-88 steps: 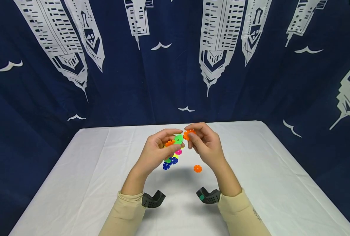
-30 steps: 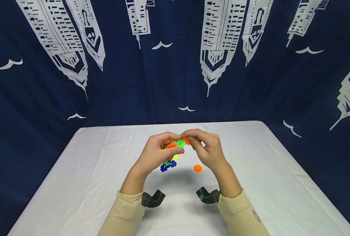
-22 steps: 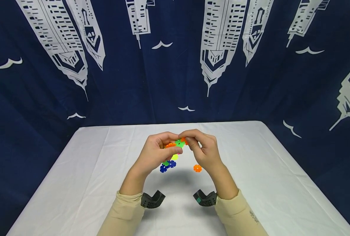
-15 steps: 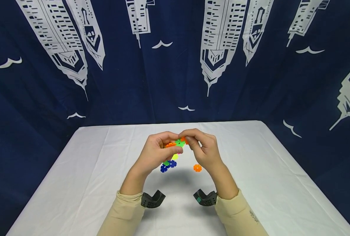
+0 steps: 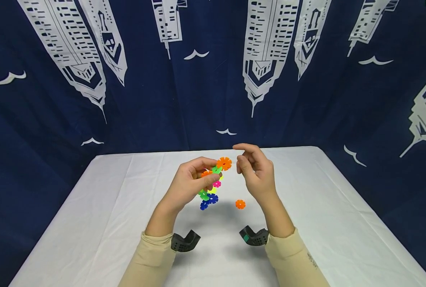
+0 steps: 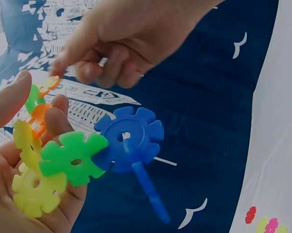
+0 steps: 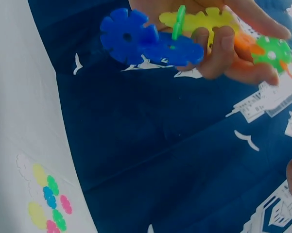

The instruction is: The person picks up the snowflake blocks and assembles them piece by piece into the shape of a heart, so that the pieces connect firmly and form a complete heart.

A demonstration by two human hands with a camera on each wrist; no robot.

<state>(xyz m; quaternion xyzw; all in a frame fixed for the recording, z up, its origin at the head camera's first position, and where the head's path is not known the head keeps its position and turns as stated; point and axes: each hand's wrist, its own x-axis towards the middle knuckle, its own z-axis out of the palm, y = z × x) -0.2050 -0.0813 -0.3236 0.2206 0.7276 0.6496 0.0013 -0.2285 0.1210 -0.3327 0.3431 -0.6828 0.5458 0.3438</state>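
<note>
My left hand [image 5: 191, 179] pinches a chain of slotted, flower-shaped plastic discs above the table. At the chain's far end sits an orange disc [image 5: 224, 163], joined to a green disc [image 5: 216, 170]. Another orange disc [image 6: 39, 119], yellow discs [image 6: 26, 143] and a second green disc [image 6: 68, 154] follow in the left wrist view. Two interlocked blue discs [image 7: 114, 36] form the near end, one nearly edge-on in that view. Just right of the chain, my right hand [image 5: 258, 171] is apart from it, index finger extended, holding nothing. Left fingers hide some joints.
A loose orange disc [image 5: 240, 204] lies on the white-clothed table [image 5: 126, 239]. More loose discs, including a pink one [image 5: 216, 184], lie beyond the left hand, partly hidden by it. A dark blue printed curtain [image 5: 205, 91] hangs behind the table.
My right hand first brought the orange disc to the chain's green disc and pressed there. Now it has let go and moved up and right; the orange disc stays on the chain.
</note>
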